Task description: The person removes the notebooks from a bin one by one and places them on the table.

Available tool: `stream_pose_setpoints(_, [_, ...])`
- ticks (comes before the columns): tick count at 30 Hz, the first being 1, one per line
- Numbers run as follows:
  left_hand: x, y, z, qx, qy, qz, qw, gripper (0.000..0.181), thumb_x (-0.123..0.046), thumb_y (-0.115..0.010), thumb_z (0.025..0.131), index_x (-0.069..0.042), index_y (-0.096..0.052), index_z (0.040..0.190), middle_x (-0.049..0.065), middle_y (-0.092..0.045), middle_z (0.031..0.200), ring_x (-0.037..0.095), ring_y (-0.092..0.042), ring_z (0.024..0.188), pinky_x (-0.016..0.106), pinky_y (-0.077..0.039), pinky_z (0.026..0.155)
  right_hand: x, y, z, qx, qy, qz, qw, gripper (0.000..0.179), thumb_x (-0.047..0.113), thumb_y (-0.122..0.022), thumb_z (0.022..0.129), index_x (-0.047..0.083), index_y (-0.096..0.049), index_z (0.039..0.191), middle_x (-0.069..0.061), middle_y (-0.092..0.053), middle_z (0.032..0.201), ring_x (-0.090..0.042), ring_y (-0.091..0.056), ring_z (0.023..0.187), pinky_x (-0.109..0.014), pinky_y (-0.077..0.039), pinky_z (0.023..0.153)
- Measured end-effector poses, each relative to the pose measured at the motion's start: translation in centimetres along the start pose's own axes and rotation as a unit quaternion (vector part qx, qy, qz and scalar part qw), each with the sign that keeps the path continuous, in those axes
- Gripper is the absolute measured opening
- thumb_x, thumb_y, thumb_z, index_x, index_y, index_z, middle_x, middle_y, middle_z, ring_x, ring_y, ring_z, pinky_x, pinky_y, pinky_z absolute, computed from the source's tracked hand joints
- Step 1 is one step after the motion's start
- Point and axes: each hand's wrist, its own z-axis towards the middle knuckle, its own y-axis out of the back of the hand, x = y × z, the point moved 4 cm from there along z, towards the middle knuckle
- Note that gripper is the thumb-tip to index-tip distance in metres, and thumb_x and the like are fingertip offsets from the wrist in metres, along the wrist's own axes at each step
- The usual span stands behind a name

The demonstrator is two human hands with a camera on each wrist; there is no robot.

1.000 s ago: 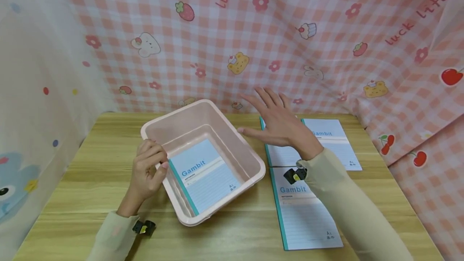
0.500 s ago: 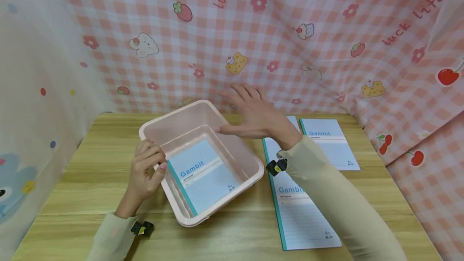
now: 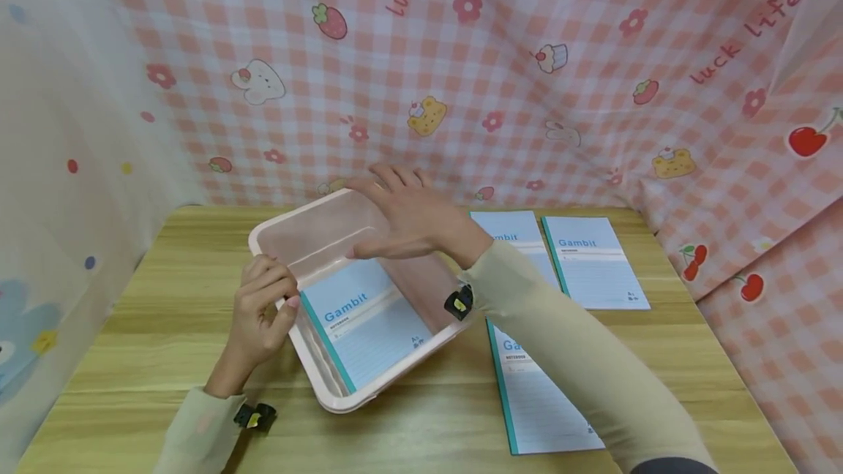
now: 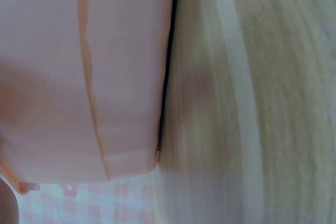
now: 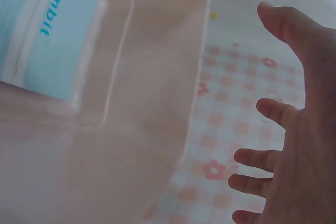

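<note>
A pink plastic basin (image 3: 316, 232) stands turned at an angle on the table, with a blue Gambit notebook (image 3: 369, 320) lying flat in its bottom. My left hand (image 3: 263, 313) grips the basin's left rim, fingers curled over it. Above the basin's far right side is my right hand (image 3: 418, 218), its fingers spread and nothing held. In the right wrist view the right hand's fingertips (image 5: 252, 157) stand apart from the basin wall (image 5: 152, 77). The left wrist view has the basin's outer wall (image 4: 126, 77) close up, with the left hand mostly out of frame.
Right of the basin lie more Gambit notebooks: one at the back (image 3: 514, 229), one at the back right (image 3: 596, 262), and one in front (image 3: 540, 401), partly under the right sleeve (image 3: 579, 342). A pink checked cloth (image 3: 527, 79) hangs behind the wooden table (image 3: 158, 298).
My right hand has moved left from over the notebooks to above the basin, fingers still spread. The left hand keeps its grip on the rim; basin and notebooks stay in place.
</note>
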Motion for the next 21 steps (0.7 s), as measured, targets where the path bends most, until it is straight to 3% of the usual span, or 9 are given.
stream_pose_setpoints(13, [0.2, 0.0, -0.2, 0.007, 0.013, 0.001, 0.9999, 0.040, -0.028, -0.055, 0.096, -0.010, -0.055, 0.061, 0.006, -0.054, 0.067, 0.025, -0.044, 0.078, 0.036, -0.033, 0.095, 2.0, -3.2, 3.3, 0.079, 0.002, 0.000, 0.9969, 0.097, 0.084, -0.055, 0.079, 0.046, -0.018, 0.161, -0.002, -0.024, 0.168, -0.028, -0.020, 0.156, -0.056, -0.016, 0.125])
stream_pose_setpoints(21, [0.4, 0.1, -0.4, 0.009, 0.015, 0.005, 0.9998, 0.040, -0.030, -0.055, 0.097, -0.010, -0.055, 0.061, 0.006, -0.054, 0.067, 0.025, -0.044, 0.078, 0.038, -0.034, 0.100, 3.0, -5.3, 4.8, 0.105, 0.029, -0.027, 0.9937, 0.095, 0.084, -0.054, 0.081, 0.043, -0.020, 0.160, 0.001, -0.024, 0.168, -0.027, -0.018, 0.157, -0.053, -0.018, 0.125])
